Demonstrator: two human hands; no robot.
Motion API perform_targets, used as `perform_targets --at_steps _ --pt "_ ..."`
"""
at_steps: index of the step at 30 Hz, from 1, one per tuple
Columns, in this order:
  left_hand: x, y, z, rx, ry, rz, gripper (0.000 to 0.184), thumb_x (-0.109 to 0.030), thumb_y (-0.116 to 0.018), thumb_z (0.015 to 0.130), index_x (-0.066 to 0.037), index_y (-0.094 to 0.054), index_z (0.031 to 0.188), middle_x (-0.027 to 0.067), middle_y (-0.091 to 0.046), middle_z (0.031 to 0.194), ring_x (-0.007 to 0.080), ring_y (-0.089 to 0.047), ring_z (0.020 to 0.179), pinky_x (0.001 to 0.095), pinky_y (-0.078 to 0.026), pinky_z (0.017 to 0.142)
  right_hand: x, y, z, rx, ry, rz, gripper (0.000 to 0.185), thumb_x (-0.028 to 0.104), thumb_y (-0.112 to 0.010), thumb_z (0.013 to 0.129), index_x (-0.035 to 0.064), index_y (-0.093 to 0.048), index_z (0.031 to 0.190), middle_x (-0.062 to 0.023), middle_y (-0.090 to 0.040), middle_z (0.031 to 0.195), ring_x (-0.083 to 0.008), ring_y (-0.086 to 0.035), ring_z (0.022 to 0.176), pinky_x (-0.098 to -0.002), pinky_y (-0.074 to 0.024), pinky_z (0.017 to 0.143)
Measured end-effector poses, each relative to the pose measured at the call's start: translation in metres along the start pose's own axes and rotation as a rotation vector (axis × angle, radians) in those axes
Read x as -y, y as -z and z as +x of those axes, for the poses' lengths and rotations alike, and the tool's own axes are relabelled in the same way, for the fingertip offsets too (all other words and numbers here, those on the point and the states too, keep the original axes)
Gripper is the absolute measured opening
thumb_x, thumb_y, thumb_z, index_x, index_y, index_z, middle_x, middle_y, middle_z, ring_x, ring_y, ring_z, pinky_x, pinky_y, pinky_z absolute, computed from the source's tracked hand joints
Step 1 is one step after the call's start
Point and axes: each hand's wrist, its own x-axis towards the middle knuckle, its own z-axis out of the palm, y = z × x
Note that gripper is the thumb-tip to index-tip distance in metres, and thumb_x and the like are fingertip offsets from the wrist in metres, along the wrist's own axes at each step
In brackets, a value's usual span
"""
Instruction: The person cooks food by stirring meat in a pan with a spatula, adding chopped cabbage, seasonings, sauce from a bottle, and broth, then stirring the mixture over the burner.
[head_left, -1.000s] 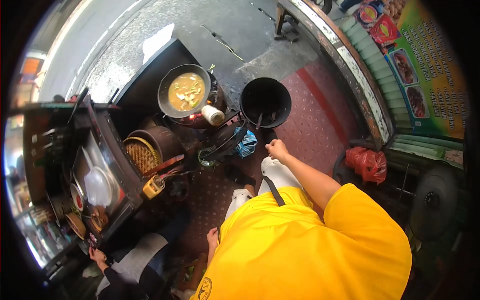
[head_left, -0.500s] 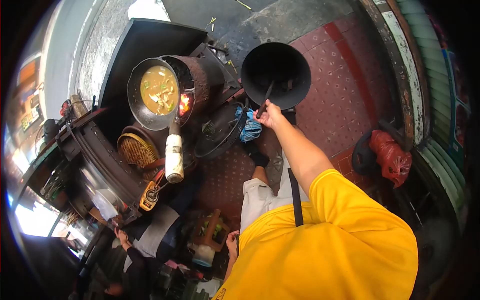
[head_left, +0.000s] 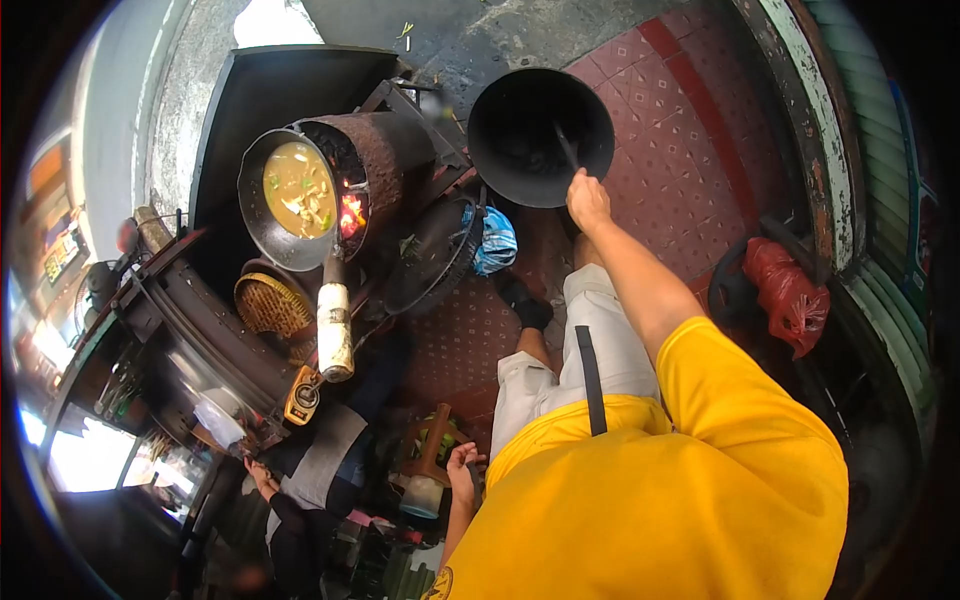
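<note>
My right hand (head_left: 588,198) is closed round the handle of a dark tool (head_left: 567,146), whose far end reaches down into a large black bucket (head_left: 540,95). What lies at the bucket's bottom is too dark to make out. My left hand (head_left: 464,468) hangs low by my side with its fingers curled; whether it holds anything is unclear. To the left, a wok (head_left: 262,228) of yellowish broth with pieces in it (head_left: 300,188) rests tilted against a round stove (head_left: 385,165), where coals (head_left: 352,214) glow orange. Its pale wrapped handle (head_left: 335,330) points towards me.
A blue-and-white bag (head_left: 496,243) lies beside a black round basket (head_left: 430,258). Lower left are a woven basket (head_left: 272,304), a yellow bottle (head_left: 301,397) and a co-worker's hand (head_left: 262,478). A red plastic bag (head_left: 787,290) is at the right.
My right hand has come to grip the tool in the bucket and now moves it rightward. The view has shifted, bringing the wok further left.
</note>
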Motion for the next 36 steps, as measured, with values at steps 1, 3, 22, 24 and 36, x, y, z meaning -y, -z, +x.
perform_targets --at_steps 1,3,22,24,36 --pt "0.001 0.003 0.000 -0.003 0.001 0.006 0.013 -0.010 -0.057 0.091 -0.004 -0.057 0.102 0.0022 -0.060 0.086 0.0115 -0.060 0.070 0.0243 -0.049 0.059 0.000 -0.002 0.007 0.059 0.062 -0.040 0.035 0.014 -0.036 0.092 -0.0083 -0.063 0.093 -0.0287 -0.064 0.093 -0.0433 -0.063 0.088 -0.0467 -0.0509 0.080" --pt "-0.001 0.002 -0.001 -0.008 0.000 0.004 0.012 -0.010 -0.057 0.091 -0.004 -0.057 0.101 0.0017 -0.060 0.084 0.0116 -0.061 0.071 0.0238 -0.049 0.060 0.002 0.006 0.005 0.148 0.127 -0.080 0.032 0.012 -0.039 0.090 -0.0077 -0.064 0.093 -0.0302 -0.062 0.095 -0.0420 -0.062 0.094 -0.0458 -0.0506 0.083" --pt "-0.044 -0.025 -0.016 0.014 0.062 0.001 0.012 -0.011 -0.058 0.091 -0.005 -0.058 0.101 0.0023 -0.060 0.084 0.0115 -0.059 0.071 0.0252 -0.048 0.063 0.025 0.062 0.080 0.497 0.119 -0.156 0.031 0.006 -0.051 0.078 -0.0089 -0.060 0.104 -0.0333 -0.057 0.107 -0.0425 -0.056 0.106 -0.0453 -0.0473 0.088" --pt "-0.040 -0.025 -0.011 -0.013 0.086 -0.027 0.012 -0.011 -0.059 0.090 -0.005 -0.058 0.101 0.0021 -0.061 0.085 0.0115 -0.059 0.072 0.0250 -0.047 0.064 0.023 0.065 0.090 0.472 0.119 -0.132 0.032 0.006 -0.050 0.077 -0.0090 -0.060 0.103 -0.0340 -0.057 0.107 -0.0425 -0.057 0.105 -0.0451 -0.0483 0.087" --pt "-0.094 -0.043 0.004 -0.014 -0.069 -0.071 0.014 -0.013 -0.057 0.091 -0.003 -0.059 0.100 0.0065 -0.062 0.086 0.0146 -0.061 0.073 0.0281 -0.050 0.063 -0.049 0.097 0.100 0.687 0.033 0.073 0.018 0.011 -0.055 0.081 -0.0039 -0.063 0.075 -0.0075 -0.051 0.053 -0.0174 -0.048 0.039 -0.0347 -0.0378 0.034"
